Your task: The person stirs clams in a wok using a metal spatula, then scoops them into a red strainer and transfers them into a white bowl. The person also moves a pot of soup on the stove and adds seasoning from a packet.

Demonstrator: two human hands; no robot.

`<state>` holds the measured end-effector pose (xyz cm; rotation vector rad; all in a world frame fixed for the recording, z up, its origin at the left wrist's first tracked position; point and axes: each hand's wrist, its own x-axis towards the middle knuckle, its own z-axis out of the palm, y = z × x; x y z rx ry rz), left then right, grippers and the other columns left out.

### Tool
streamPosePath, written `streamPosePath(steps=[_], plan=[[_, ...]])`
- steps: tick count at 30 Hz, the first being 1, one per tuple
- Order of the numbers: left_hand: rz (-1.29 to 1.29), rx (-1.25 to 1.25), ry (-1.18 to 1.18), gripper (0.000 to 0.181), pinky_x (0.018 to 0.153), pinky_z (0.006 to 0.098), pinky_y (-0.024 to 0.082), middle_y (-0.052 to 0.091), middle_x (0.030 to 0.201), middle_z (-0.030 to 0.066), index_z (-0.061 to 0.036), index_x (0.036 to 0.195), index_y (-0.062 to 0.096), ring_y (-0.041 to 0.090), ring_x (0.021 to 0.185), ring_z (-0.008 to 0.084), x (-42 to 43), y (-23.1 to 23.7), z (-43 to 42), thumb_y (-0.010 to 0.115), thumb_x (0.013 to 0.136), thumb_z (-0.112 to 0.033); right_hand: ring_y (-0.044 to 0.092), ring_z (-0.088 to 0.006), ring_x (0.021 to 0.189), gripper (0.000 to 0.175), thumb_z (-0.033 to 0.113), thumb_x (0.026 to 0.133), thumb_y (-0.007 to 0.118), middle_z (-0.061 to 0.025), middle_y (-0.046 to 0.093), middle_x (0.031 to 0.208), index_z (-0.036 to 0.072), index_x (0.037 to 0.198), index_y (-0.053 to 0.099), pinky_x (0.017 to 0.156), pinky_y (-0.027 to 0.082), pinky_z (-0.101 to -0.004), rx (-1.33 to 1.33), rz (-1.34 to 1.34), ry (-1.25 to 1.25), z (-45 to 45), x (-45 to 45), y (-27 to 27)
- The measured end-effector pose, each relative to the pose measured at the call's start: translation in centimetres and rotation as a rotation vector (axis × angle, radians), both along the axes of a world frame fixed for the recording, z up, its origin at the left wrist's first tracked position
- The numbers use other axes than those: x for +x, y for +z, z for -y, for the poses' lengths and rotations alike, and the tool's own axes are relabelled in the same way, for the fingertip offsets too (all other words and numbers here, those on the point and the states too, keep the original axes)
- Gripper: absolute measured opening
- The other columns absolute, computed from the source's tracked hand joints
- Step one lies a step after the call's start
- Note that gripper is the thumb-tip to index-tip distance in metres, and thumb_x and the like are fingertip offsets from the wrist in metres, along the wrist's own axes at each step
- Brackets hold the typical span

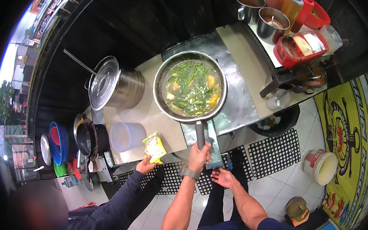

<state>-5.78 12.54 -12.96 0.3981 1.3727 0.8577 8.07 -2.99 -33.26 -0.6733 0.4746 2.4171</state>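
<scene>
My left hand (199, 157) grips the black handle (200, 134) of a frying pan (157, 99). The pan sits over a metal-topped stove and holds chopped green vegetables (190, 86) in liquid, with some yellow-orange and pale pieces. Palm up, my right hand (224, 177) is at the near end of a narrow metal panel (213, 144) below the handle. Its fingers are loosely curled at the panel's edge, and what the fingertips touch is unclear. On the left, a co-worker's hand (145, 165) holds a yellow packet (154, 147) near the counter's edge.
A lidded steel pot (128, 88) and a translucent plastic tub (127, 136) stand left of the pan. A raised shelf at right bears steel cups (272, 25), sauce bottles (292, 8) and a red container (301, 49). Black rubber mats (275, 153) and a white bucket (319, 166) are on the floor.
</scene>
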Motion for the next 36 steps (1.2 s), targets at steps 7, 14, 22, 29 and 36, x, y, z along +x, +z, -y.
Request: streamPosePath(steps=[7,14,22,29,36], plan=[[0.027,-0.013,0.000,0.018,0.044,0.0266,0.040,0.042,0.061,-0.0028,-0.0065,0.098,0.048,0.041,0.045,0.0075,-0.4,-0.2,0.3,0.062,0.089,-0.011,0.056,-0.0220,0.095,0.022,0.031,0.094,0.059,-0.0015,0.058,0.088,0.009,0.098,0.058,0.090,0.044,-0.0411,0.119,-0.114,-0.067,0.5,-1.5,-0.6],[0.053,0.081,-0.002,0.021,0.053,0.0268,0.047,0.051,0.069,-0.0002,-0.0056,0.102,0.054,0.053,0.055,0.0104,-1.1,-0.7,1.4,0.062,0.092,-0.022,0.060,-0.0118,0.092,0.021,0.021,0.093,0.064,0.0009,0.062,0.098,0.010,0.109,0.057,0.086,0.047,-0.0305,0.285,0.588,0.038,0.7,-2.7,1.1],[0.160,0.055,0.291,0.032,0.080,0.0345,0.054,0.059,0.097,0.0098,-0.0036,0.113,0.052,0.062,0.089,0.0188,-4.5,-2.9,8.6,0.046,0.101,-0.032,0.059,-0.0069,0.089,0.023,0.021,0.093,0.063,0.0043,0.062,0.093,0.014,0.115,0.058,0.078,0.043,-0.0259,0.409,0.992,0.037,1.1,-4.8,3.1],[0.306,-0.159,0.716,0.018,0.079,0.0359,0.056,0.061,0.094,0.0079,-0.0057,0.105,0.055,0.064,0.088,0.0215,-11.6,-8.5,17.0,0.056,0.095,-0.020,0.058,-0.0087,0.086,0.016,0.022,0.094,0.062,0.0028,0.062,0.091,0.013,0.107,0.059,0.076,0.044,-0.0273,0.414,1.217,0.100,1.1,-5.7,3.1],[0.307,-0.197,0.968,0.042,0.091,0.0395,0.052,0.056,0.115,0.0106,-0.0040,0.118,0.048,0.058,0.106,0.0264,-17.8,-14.0,15.1,0.070,0.087,-0.024,0.059,-0.0130,0.078,0.028,0.029,0.095,0.059,-0.0069,0.062,0.091,0.007,0.110,0.053,0.066,0.053,-0.0295,0.475,1.110,0.549,-0.2,-3.5,6.5]])
